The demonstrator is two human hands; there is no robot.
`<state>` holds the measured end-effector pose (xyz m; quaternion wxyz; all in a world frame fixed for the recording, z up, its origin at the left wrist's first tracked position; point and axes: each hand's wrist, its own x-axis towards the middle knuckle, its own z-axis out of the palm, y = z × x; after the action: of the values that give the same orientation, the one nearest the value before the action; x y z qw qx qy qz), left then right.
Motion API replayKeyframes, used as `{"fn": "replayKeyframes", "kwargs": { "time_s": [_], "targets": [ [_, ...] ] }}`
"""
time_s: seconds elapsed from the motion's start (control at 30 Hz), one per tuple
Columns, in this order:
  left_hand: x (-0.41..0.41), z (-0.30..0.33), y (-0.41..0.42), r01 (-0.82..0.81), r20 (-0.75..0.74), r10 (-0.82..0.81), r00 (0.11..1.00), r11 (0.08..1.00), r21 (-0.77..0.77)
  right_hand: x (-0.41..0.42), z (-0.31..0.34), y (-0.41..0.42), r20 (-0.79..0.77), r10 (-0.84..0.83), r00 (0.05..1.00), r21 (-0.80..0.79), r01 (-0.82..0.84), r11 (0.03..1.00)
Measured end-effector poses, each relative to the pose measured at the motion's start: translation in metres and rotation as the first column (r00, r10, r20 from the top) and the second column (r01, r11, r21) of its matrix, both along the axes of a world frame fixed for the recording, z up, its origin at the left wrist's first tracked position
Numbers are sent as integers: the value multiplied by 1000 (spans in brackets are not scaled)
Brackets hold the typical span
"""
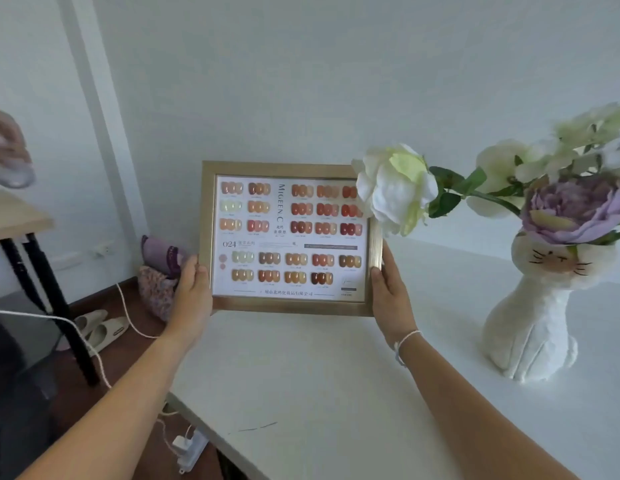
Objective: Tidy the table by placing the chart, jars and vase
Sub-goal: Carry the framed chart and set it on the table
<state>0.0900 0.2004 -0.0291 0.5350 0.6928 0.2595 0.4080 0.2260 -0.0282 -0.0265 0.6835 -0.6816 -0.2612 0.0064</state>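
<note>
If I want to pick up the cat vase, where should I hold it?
Probably hold the cat vase round its narrow neck, just under the head, coming from the front-left side where the table is bare. It stands upright and the flowers lean out wide on top, so a second hand low on the wider base would likely keep it steady.

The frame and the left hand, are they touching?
Touching. The head view shows the left hand wrapped on the frame's lower left edge.

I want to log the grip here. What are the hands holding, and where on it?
The framed chart: left hand grips its lower left edge, right hand its lower right edge.
</note>
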Motion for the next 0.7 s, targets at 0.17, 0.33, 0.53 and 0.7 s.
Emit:
{"fn": "replayKeyframes", "kwargs": {
  "time_s": [0.17, 0.33, 0.53, 0.7],
  "targets": [
    [69, -10, -3, 71, -39, -71, 997, 997, 6, 45, -5, -10, -27, -153, 988, 55, 155, 986],
    [129, -19, -12, 135, -17, -134, 991, 990, 50, 84, -9, -21, 3, -287, 958, 75, 286, 955],
    [195, -22, -18, 219, 40, -225, 974, 969, 114, 123, -15, -30, -16, -440, 898, 130, 438, 889],
    [235, -20, -25, 262, 53, -273, 961, 952, 155, 147, -16, -36, -42, -518, 854, 188, 516, 836]
  ]
}}
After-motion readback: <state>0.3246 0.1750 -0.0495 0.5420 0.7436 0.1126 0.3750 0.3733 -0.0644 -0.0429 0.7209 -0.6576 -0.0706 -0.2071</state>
